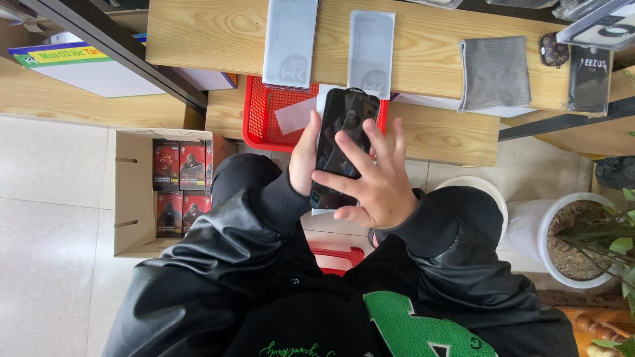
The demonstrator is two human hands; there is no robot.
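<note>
Two hands on one dark phone [345, 142]. Left hand [305, 155] fingers wrapped round its edge. Right hand [374, 178] fingers spread flat across screen, above red basket [264, 119].

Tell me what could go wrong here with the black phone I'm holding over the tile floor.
The black glossy smartphone is gripped only along one edge by the left hand, above hard tile, so it could slip and fall. The right hand spreads its fingertips across the screen, which may leave smudges. The red plastic mesh basket overhangs the wooden bench edge and might be knocked off.
</note>
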